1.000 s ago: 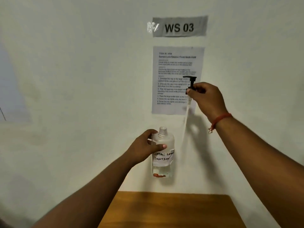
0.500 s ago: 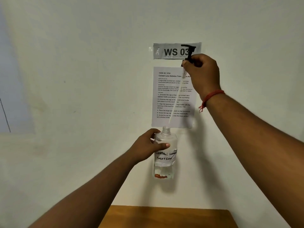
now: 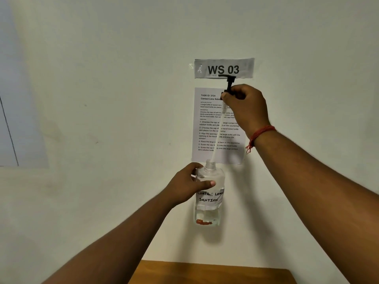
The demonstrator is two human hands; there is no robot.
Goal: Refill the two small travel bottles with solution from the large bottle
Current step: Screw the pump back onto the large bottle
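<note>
Overhead, my large bottle (image 3: 208, 193) hangs upright in front of the wall, clear, handwritten label, a little liquid at its base. My left grip (image 3: 185, 186) wraps its shoulder. My right grip (image 3: 245, 105) pinches the black pump head (image 3: 228, 83), its white tube (image 3: 217, 136) reaching down into the open neck.

The wooden table (image 3: 213, 272) is cut off by the bottom edge, only its far strip showing. Both forearms run out past the lower edge. The right hand (image 3: 247, 108) and the pump's dip tube (image 3: 217, 134) cover parts of the instruction sheet (image 3: 218, 126), whose small upper lines are too fine to read. The left hand (image 3: 184, 186) hides the start of the large bottle (image 3: 209, 193) label.
</note>
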